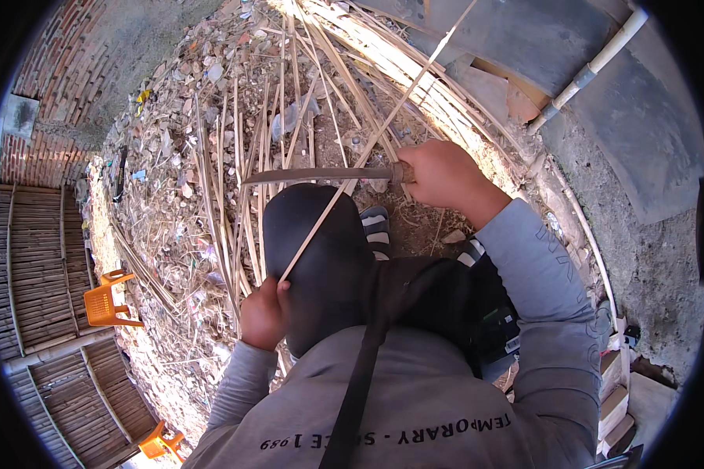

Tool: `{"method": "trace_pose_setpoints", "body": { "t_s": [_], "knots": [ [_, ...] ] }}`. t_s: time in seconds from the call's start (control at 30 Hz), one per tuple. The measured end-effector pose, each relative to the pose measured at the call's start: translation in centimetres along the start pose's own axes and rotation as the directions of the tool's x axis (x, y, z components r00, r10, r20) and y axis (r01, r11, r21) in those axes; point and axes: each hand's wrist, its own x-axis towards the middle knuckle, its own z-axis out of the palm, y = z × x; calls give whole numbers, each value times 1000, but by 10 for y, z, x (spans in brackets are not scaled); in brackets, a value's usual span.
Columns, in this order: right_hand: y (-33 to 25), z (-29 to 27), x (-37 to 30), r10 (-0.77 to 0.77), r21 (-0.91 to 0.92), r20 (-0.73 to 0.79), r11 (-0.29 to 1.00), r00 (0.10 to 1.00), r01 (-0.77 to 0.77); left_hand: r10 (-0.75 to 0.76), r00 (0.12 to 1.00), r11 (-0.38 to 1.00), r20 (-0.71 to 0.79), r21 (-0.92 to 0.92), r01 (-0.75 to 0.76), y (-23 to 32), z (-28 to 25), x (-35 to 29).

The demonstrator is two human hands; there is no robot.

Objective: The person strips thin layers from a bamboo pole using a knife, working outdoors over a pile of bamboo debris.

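Note:
A long, thin bamboo strip (318, 227) runs slantwise from my left hand (264, 314) up to the top edge of the head view. The fingers of that hand are closed on its lower end, beside my dark-clad left knee. My right hand (443, 177) is wrapped round the handle of a machete (305, 175). The blade lies nearly level, its tip pointing left above the knee. Near the handle it crosses the strip, and the two look to be touching. Part of the handle is hidden in my fist.
Long bamboo strips (246, 168) lie on littered ground (160, 203) ahead and to the left. More poles line the sunlit upper edge. Two orange plastic stools, one nearer the wall (105, 303), stand by woven bamboo panels (39, 262). Grey sheets and a pale pipe (590, 69) are at right.

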Motion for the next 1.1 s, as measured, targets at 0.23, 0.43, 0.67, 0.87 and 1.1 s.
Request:
{"method": "trace_pose_setpoints", "body": {
  "t_s": [0.23,0.43,0.67,0.87,1.1],
  "knots": [
    [24,2,5,109,111,-138,989,984,-94,-17,1000,998,-16,66,18,-4,2,2],
    [21,-1,8,102,41,-2,994,995,-102,30,999,997,-23,77,-28,-2,4,2],
    [1,-9,1,58,-33,-87,998,995,-61,-19,1000,996,-20,89,21,-5,2,0],
    [57,-5,11,250,58,-169,968,953,-244,34,999,997,-34,66,-32,-2,2,8],
    [18,-19,0,134,-155,-1,979,991,-133,8,1000,993,1,115,-8,0,-4,5]
  ]
}}
